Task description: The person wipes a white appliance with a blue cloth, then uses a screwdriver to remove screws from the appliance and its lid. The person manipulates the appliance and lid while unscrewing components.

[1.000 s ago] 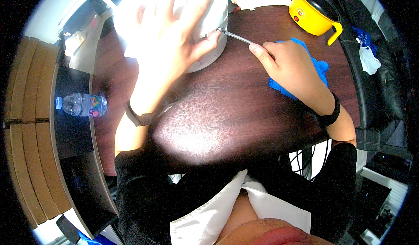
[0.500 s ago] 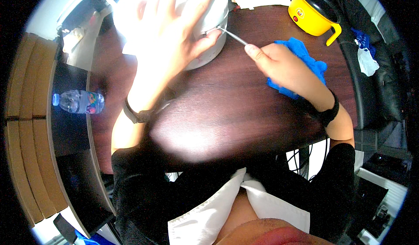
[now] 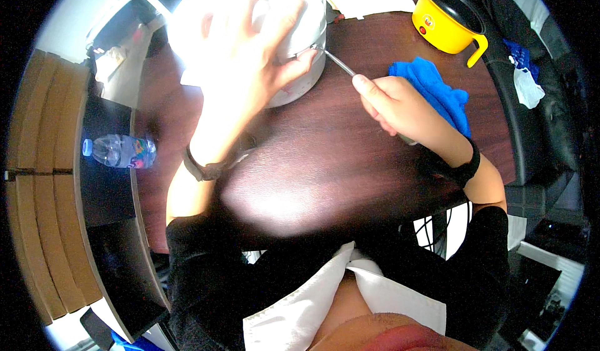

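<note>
A white, rounded appliance [image 3: 310, 21], perhaps a rice cooker, stands at the far side of the table; strong light washes out much of it. Fingers spread, my left hand [image 3: 253, 54] lies over its top and side, the thumb reaching down to the seam. My right hand [image 3: 394, 104] is closed round the handle of a screwdriver [image 3: 339, 62], whose thin metal shaft points up and left. The screwdriver's tip meets the appliance at the seam beside my left thumb; the exact contact is too small to make out. A crumpled blue cloth [image 3: 431, 82] lies just behind my right hand.
On the dark wooden table [image 3: 300, 157], a yellow pot [image 3: 445, 29] with a handle stands at the far right. A plastic bottle [image 3: 122, 151] lies on its side at the left. Brown cardboard boxes [image 3: 47, 226] line the left, and a black sofa [image 3: 540, 132] is at the right.
My right hand has turned a little and shifted slightly lower, uncovering more of the blue cloth. The screwdriver tip stays by the seam, and my left hand keeps its place on the appliance.
</note>
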`<state>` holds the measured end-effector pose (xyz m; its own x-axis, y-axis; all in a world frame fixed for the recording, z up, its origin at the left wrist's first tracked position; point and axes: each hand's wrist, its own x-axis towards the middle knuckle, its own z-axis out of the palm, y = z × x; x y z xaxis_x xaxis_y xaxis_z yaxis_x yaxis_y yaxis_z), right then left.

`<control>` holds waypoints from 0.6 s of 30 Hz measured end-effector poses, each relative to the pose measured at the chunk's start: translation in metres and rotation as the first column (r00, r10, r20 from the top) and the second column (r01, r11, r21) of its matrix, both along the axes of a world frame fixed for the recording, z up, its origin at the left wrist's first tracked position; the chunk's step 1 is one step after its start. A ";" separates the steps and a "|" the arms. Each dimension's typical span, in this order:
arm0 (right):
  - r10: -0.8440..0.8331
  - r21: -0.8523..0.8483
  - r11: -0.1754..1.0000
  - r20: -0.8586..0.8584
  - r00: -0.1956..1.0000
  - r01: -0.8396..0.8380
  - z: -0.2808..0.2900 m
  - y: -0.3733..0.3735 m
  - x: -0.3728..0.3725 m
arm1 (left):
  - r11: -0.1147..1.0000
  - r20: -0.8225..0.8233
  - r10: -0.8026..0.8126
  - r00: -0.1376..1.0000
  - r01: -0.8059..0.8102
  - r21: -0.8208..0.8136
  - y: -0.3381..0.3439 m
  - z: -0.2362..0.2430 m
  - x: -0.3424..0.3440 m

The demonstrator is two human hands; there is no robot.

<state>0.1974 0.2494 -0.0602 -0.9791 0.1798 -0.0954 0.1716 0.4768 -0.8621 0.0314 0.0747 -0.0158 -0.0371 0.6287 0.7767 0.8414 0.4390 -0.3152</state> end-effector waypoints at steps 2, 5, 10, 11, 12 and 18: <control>-0.078 0.210 0.973 -0.111 0.991 0.101 0.002 0.002 0.002 | 1.000 0.040 -0.016 0.999 0.017 -0.008 0.000 -0.003 0.000; -0.052 0.441 0.891 -0.142 0.989 0.110 0.012 0.002 0.003 | 0.999 0.130 -0.016 0.991 0.020 -0.034 -0.008 -0.004 0.003; -0.040 0.560 0.818 -0.177 0.983 0.134 0.015 0.001 -0.003 | 0.999 0.167 -0.044 0.985 0.047 -0.011 -0.008 -0.004 0.003; -0.046 0.578 0.805 -0.166 0.985 0.135 0.015 0.002 -0.004 | 0.999 0.164 -0.048 0.985 0.051 -0.010 -0.007 -0.004 0.002; -0.052 0.587 0.797 -0.169 0.984 0.142 0.014 0.002 -0.004 | 0.998 0.161 -0.052 0.986 0.054 -0.009 -0.007 -0.004 0.002; -0.017 0.620 0.768 -0.232 0.972 0.161 0.017 0.004 -0.004 | 0.998 0.125 -0.056 0.991 0.056 0.004 -0.009 -0.003 0.001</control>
<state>0.1931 0.2536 -0.0431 -0.9391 0.2157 0.2673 0.0989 0.9151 -0.3909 0.0328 0.0653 -0.0187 -0.0986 0.6323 0.7685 0.8972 0.3905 -0.2061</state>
